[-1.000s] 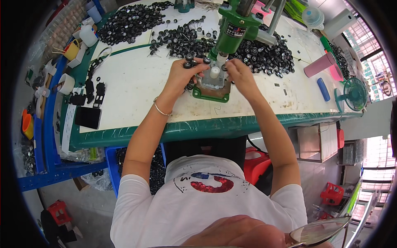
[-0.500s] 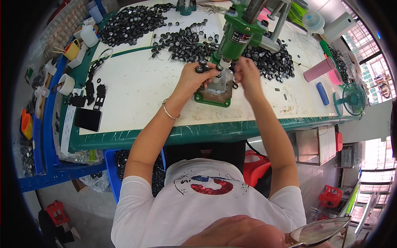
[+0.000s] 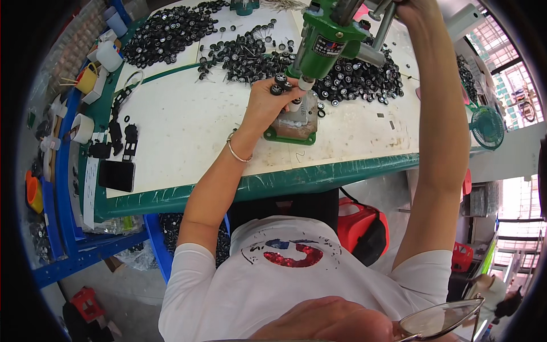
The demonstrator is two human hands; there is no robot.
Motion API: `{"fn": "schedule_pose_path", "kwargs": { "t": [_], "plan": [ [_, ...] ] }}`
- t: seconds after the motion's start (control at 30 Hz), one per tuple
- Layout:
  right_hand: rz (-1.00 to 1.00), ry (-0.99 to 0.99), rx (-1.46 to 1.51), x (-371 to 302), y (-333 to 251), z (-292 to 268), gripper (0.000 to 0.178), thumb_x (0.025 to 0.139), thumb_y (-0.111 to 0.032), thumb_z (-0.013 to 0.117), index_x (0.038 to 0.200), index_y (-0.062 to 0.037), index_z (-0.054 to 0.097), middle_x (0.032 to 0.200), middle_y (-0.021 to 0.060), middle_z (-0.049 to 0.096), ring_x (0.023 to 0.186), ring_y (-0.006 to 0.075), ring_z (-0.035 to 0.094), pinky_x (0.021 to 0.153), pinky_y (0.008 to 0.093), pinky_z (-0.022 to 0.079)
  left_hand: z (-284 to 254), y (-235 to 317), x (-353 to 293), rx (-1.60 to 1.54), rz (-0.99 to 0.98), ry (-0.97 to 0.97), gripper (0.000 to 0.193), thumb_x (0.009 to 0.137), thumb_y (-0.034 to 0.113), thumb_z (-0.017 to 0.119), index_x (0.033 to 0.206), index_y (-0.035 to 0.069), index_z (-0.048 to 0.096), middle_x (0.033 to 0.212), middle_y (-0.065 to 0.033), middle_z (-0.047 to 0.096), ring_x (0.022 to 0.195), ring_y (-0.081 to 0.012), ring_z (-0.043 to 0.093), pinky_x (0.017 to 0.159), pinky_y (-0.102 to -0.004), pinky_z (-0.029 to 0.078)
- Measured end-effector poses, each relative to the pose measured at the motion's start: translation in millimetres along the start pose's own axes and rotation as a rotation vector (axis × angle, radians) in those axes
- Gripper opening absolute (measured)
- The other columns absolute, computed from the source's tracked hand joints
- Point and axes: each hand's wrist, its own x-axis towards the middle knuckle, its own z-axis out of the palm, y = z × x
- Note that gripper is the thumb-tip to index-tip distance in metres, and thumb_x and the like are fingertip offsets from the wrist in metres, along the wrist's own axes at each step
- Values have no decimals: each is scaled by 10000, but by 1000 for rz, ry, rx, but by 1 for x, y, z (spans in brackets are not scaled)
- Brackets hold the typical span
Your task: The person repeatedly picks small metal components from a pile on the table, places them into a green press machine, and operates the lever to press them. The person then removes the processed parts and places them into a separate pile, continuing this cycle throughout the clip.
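Note:
My left hand is closed around a few small black toy wheels with silver hubs. It holds them at the foot of a green hand press, its fingertips just under the press's pale tip. Below lies the press's metal base plate with green corners. At the top edge, my raised right hand is closed on the press's metal lever; part of that hand is cut off by the frame.
Loose wheels, some on thin axles, lie in piles behind the press and more to its right. On the left are a dark phone and black plastic parts. A green fan stands far right.
My right hand has left the wheels beside the press and risen to the lever at the upper right. My left hand stays under the press tip with its wheels.

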Motion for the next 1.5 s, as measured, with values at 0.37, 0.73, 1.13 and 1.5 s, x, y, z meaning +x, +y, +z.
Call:
{"fn": "schedule_pose_path", "kwargs": {
  "t": [0.37, 0.73, 1.13, 1.5],
  "plan": [
    [-85, -134, 184, -39, -4, 21, 252, 914, -275, 600, 740, -163, 455, 535, -105, 305, 385, 11, 240, 333, 189, 150, -5, 5, -3, 79, -5, 2, 157, 744, 51, 781, 885, 30, 715, 712, -11, 658, 505, -54, 485, 454, -199, 375],
    [-839, 101, -116, -150, -6, 100, 333, 936, -267, 542, 678, -153, 364, 528, -72, 259, 407, 42, 189, 367, 230, 159, -4, 4, -9, 105, 23, 1, 143, 749, 49, 776, 877, 33, 715, 710, -15, 662, 503, -53, 492, 453, -193, 382],
    [-500, 168, -36, -103, 1, 85, 295, 927, -251, 586, 696, -160, 428, 537, -95, 285, 402, 18, 222, 353, 201, 152, -9, 7, -7, 20, -87, -8, 295, 754, 87, 772, 1031, 23, 698, 785, -21, 668, 517, -50, 479, 452, -200, 374],
    [-70, 190, 40, -70, 30, 36, 254, 963, -320, 535, 889, -78, 558, 736, -3, 495, 574, 104, 450, 503, 238, 356, -82, 22, -17, -358, -201, 63, 261, 836, 97, 671, 1071, 24, 585, 810, -46, 586, 721, -117, 617, 424, -190, 363]
  ]
}}
